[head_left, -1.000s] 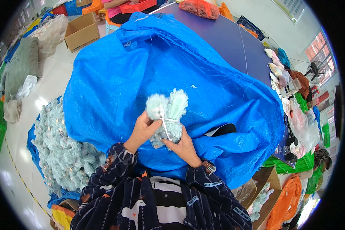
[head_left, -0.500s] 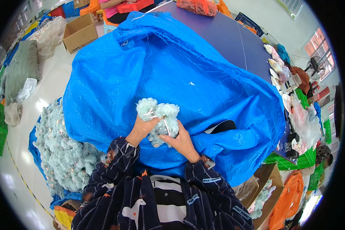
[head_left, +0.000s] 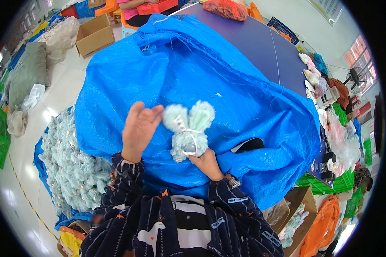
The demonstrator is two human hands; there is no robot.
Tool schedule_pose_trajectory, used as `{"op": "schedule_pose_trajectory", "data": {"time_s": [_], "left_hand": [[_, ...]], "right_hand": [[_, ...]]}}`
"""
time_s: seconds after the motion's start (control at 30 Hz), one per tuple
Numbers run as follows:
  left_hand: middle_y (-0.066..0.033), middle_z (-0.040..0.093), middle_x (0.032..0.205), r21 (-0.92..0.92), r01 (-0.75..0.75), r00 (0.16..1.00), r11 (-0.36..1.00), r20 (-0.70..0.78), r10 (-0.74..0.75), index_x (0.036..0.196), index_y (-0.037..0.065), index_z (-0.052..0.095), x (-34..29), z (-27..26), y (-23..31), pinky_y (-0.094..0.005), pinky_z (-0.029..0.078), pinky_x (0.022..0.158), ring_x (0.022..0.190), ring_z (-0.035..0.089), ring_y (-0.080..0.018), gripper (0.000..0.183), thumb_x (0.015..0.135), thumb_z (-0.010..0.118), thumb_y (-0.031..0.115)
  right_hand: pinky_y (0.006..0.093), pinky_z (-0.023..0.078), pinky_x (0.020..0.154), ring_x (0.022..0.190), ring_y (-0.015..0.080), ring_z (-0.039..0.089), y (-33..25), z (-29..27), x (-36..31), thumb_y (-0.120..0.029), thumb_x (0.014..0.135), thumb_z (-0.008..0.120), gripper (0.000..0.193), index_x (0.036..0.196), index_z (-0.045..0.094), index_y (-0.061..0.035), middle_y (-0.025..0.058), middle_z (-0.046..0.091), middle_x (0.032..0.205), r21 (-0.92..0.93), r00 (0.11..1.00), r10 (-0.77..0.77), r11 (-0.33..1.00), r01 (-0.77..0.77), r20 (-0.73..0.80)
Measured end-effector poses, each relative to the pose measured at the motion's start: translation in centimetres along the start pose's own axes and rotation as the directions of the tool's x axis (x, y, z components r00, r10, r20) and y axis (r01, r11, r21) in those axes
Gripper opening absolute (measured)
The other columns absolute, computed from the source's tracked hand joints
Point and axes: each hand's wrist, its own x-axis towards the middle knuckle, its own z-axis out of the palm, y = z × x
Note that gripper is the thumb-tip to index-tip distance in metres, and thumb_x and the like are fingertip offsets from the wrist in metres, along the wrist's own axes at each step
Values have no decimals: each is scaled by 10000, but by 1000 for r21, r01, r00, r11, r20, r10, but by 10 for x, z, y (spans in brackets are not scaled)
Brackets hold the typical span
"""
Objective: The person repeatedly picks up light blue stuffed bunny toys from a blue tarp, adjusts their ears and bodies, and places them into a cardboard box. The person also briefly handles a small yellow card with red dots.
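A fluffy pale mint plush toy (head_left: 190,141) with two long ears upright is in front of me, over the blue tarp (head_left: 128,73). Thin white cord runs across its front and the base of one ear. My right hand (head_left: 207,165) grips its lower right side, thumb on the front; the other fingers are hidden behind. Raised just left of the toy, my left hand (head_left: 140,130) has its palm showing and holds nothing. Its fingers are partly bent and apart, slightly blurred. A black and white curved item (head_left: 249,145) lies in the tarp folds to the right.
Many similar mint plush pieces are heaped on the left (head_left: 75,171). Beyond the tarp is a dark blue table (head_left: 244,47) bearing a red bag (head_left: 225,9). An open cardboard box (head_left: 94,37) stands far left, another box (head_left: 302,205) near right. Another person (head_left: 137,8) sits at the top.
My left hand has let go of the plush toy and lifted away to the left. The toy's ears now stand spread, held by my right hand alone.
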Motion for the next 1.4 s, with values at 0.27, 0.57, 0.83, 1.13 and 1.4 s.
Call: {"op": "schedule_pose_trajectory", "data": {"time_s": [0.27,0.57,0.83,1.13,1.4], "left_hand": [[-146,379,1261,581,474,864,661,-164,-476,1307,-29,247,-39,-5,-41,-343,349,942,1133,412,-209,698,771,637,189],[-110,473,1171,401,562,814,724,-110,-571,1282,35,304,-30,11,-69,-330,468,803,1026,507,-199,615,756,620,27],[-114,533,1087,185,555,830,811,-194,-523,1188,21,413,-25,15,-70,-315,493,772,958,554,-201,425,803,588,70],[-68,568,870,273,633,773,725,-289,-565,1079,25,488,-26,27,-63,-224,415,484,674,556,-125,294,804,575,80],[-44,525,723,243,600,798,762,-115,-592,995,23,491,-31,28,-62,-214,304,386,495,450,-95,236,787,589,71]], "right_hand": [[299,432,797,931,188,555,-36,-15,13,-87,688,676,423,1063,513,21,123,581,1015,205,994,-23,978,45,-109],[284,462,734,896,204,585,-57,-51,5,-120,704,678,467,1111,494,16,152,595,987,12,998,-60,998,60,-36],[265,483,612,723,173,593,-75,-48,-11,-77,700,687,418,1074,510,-17,114,573,899,-273,957,-265,935,224,-122],[259,452,483,536,149,570,-65,-29,-2,-33,713,659,226,896,529,-10,69,560,646,-399,893,-362,885,240,-267],[221,414,443,485,100,509,-65,-22,-5,-159,860,496,142,831,509,-21,34,525,592,762,918,348,642,-86,-189]]}}
